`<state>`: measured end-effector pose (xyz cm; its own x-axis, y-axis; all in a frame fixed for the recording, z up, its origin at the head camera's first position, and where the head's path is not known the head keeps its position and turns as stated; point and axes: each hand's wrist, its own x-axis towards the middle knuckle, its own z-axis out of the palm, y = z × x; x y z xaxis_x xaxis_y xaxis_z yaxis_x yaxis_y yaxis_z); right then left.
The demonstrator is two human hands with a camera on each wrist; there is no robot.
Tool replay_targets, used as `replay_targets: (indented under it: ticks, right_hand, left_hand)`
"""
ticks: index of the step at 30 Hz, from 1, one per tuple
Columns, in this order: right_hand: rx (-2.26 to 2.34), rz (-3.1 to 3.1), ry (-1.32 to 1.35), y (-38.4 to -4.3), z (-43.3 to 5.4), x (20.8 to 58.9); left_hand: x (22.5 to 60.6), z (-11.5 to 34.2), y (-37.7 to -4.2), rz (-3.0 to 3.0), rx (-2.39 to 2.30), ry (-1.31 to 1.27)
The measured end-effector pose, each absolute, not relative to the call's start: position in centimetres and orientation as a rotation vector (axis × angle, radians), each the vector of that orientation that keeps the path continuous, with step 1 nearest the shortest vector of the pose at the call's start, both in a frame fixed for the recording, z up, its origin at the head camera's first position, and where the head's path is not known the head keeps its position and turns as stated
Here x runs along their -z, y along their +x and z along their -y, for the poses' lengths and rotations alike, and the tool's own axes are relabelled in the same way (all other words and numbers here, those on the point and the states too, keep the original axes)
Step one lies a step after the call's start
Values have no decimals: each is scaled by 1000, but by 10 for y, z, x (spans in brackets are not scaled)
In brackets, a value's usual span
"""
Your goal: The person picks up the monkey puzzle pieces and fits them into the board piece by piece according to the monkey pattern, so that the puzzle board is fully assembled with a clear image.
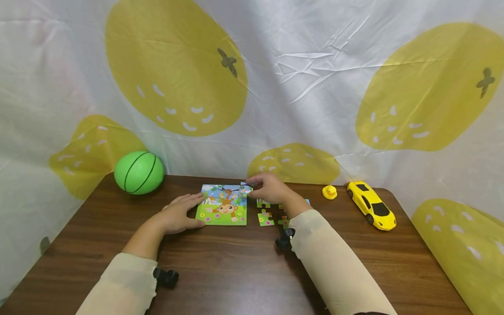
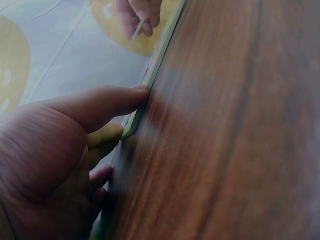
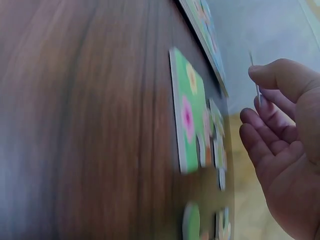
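A square jigsaw puzzle [image 1: 222, 204] with a cartoon monkey on grass lies on the table. My left hand [image 1: 179, 214] rests at its left side, the fingers stretched along that edge and the thumb at the near left corner. In the left wrist view the left thumb [image 2: 117, 100] touches the puzzle's edge. My right hand [image 1: 271, 190] is over the puzzle's upper right corner. It pinches a thin puzzle piece [image 3: 258, 94] between thumb and fingers, seen edge-on in the right wrist view. Several loose puzzle pieces [image 1: 265, 218] lie right of the puzzle, some hidden under the right wrist.
A green ball [image 1: 139, 173] sits at the table's back left corner. Toward the back right are a small yellow rubber duck [image 1: 329, 192] and a yellow toy car [image 1: 371, 205]. A white curtain [image 1: 275, 87] with yellow fruit prints hangs behind the brown wooden table [image 1: 220, 271].
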<state>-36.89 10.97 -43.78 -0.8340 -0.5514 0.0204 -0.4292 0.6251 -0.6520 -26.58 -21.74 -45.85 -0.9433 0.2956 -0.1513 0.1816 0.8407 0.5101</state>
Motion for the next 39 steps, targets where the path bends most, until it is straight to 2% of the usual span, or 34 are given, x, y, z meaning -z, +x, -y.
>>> replay_targets:
  ticks: [13,25,39]
  right_hand:
    - [898,-2641,-858,-375,-82,442]
    - [868,-2635,-739,-378,-74,447]
    - [780,-2684,-747,-375,-69,446]
  left_hand:
    - [462,219,-270,-2806,-718,381]
    - [461,218,-271,-2803,-709,375]
    - [461,218,-270,-2810,-706,377]
